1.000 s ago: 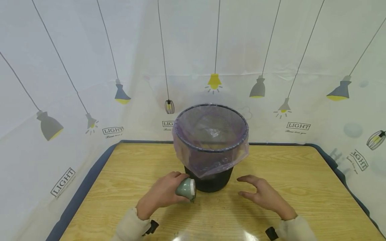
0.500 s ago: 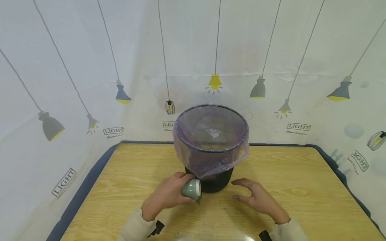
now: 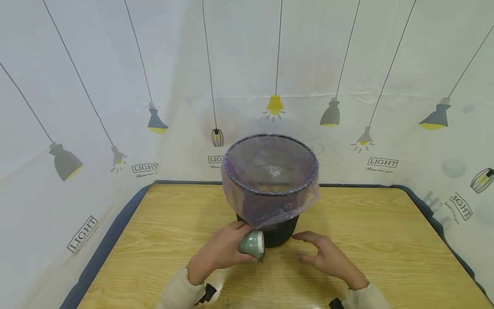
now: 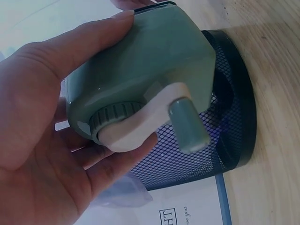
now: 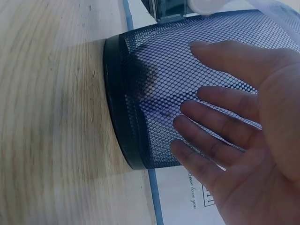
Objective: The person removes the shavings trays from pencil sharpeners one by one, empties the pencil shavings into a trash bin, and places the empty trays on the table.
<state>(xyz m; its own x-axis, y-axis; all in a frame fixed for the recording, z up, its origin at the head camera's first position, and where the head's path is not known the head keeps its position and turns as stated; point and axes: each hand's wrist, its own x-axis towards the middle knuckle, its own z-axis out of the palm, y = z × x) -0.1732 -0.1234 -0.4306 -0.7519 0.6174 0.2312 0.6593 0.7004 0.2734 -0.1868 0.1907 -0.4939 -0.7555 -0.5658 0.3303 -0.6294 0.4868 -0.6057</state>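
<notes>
My left hand (image 3: 220, 251) grips a green hand-crank pencil sharpener (image 3: 250, 243), held on its side in front of the bin. The left wrist view shows its rounded green body, a pale crank arm (image 4: 150, 117) and a green crank knob (image 4: 190, 125). A see-through part (image 5: 171, 8) of it shows at the top of the right wrist view. My right hand (image 3: 326, 255) holds nothing; its fingers are spread and loosely bent beside the bin's lower right. Behind both hands stands a black mesh waste bin (image 3: 278, 234), lined with a thin purple bag (image 3: 266, 210).
Bin and hands are over a wood-grain table (image 3: 185, 206) with a dark blue edge (image 3: 127, 219). A white sheet (image 3: 173, 86) printed with hanging lamps covers the walls around. A dark wrist strap piece (image 3: 208, 294) shows at the left cuff.
My left hand has moved to the right with the sharpener, along the front of the bin. My right hand has shifted slightly left, towards it. The bin has stayed in place.
</notes>
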